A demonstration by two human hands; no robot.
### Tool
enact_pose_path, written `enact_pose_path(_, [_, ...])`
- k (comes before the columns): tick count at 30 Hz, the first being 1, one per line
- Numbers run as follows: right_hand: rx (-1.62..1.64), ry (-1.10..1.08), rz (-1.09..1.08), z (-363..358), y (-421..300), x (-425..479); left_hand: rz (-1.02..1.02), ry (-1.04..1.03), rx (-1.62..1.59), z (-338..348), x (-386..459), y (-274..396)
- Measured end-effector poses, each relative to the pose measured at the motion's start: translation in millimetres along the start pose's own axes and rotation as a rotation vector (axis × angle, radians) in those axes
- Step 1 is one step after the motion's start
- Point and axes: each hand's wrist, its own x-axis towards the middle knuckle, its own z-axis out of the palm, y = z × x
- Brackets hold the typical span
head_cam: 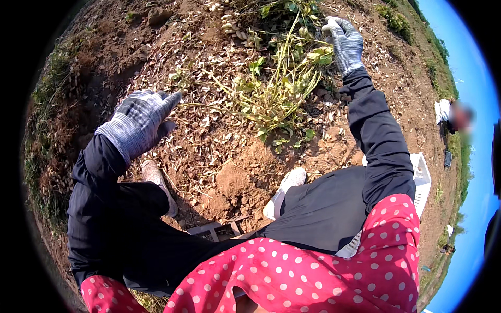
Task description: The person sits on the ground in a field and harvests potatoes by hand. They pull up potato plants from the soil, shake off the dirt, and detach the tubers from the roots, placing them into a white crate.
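My left hand [143, 117], in a grey knit glove, hovers over the leaf-strewn soil at the left. Its thumb is apart from its fingers, and nothing shows between them. A thin stem ends close to its fingertips. At the upper right, my right hand [344, 45], gloved alike, has its fingers bent beside the leafy peanut plants [285, 86]; whether they grip anything is hidden. These plants lie loose on the ground, with yellowing stems and green leaves. Pale peanut pods [233, 29] lie in a cluster at their far end.
More peanut plants with pods [54, 172] line the left side. A brown frame [213, 231] lies low between my legs, behind my shoes [287, 187]. A white plastic crate [420, 184] stands beyond my right arm. Another person [460, 115] is farther off at the right.
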Motion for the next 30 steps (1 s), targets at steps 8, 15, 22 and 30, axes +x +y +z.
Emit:
enact_pose_path(8, [-0.879,-0.765,0.202,55.8,100.6,-94.7,0.088,0.161,0.067,3.3,12.2,3.9])
enact_pose_path(15, [-0.288,-0.831,0.354,127.1,24.4,-96.3,0.026,0.468,0.361,2.5,20.5,20.0])
enact_pose_path(22, [-0.185,-0.929,-0.267,135.1,-95.6,-91.4,0.252,0.586,0.335,-1.8,18.5,30.5])
enact_pose_path(30, [-0.056,-0.928,-0.045,104.9,-149.1,-93.6,0.215,0.609,0.115,0.4,8.0,30.2])
